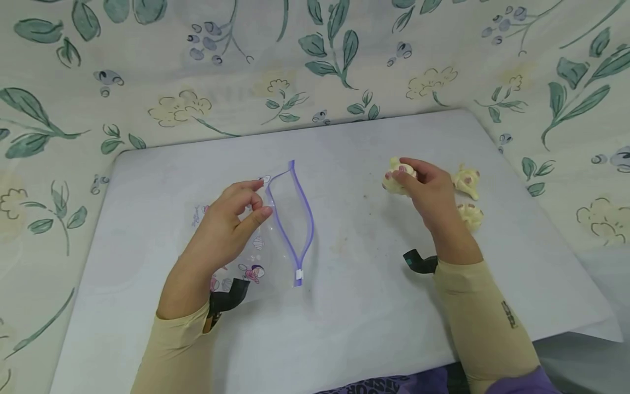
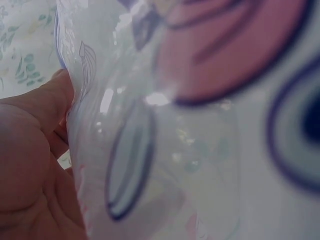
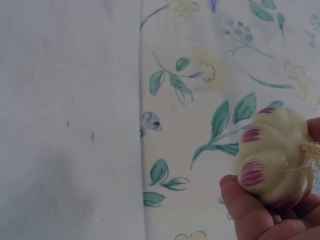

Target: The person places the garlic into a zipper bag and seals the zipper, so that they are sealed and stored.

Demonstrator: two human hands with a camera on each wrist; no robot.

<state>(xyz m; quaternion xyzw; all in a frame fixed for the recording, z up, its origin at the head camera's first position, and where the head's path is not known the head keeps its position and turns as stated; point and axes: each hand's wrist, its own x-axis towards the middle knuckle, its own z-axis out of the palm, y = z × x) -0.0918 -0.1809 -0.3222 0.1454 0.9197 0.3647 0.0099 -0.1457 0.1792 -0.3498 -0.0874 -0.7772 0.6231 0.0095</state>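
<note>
A clear zip bag [image 1: 258, 246] printed with cartoon figures and shells lies on the left of the table, its purple zip edge [image 1: 311, 216] spread apart into a loop. My left hand [image 1: 223, 230] pinches the bag near its mouth, thumb toward the purple rim; in the left wrist view, the film [image 2: 165, 150] covers much of the picture beside the hand [image 2: 30, 150]. My right hand [image 1: 430, 194] grips a garlic bulb [image 3: 275, 155], cream with purple streaks and a tuft of dry roots, above the table right of the bag. Two more garlic bulbs [image 1: 466, 180] lie beyond that wrist.
The table [image 1: 354, 306] has a white cover with small dark specks. Floral cloth [image 1: 266, 71] hangs behind it and at the sides. A white slider [image 1: 299, 274] sits at the near end of the zip. Black wrist-camera mounts [image 1: 420, 262] stick out from both sleeves.
</note>
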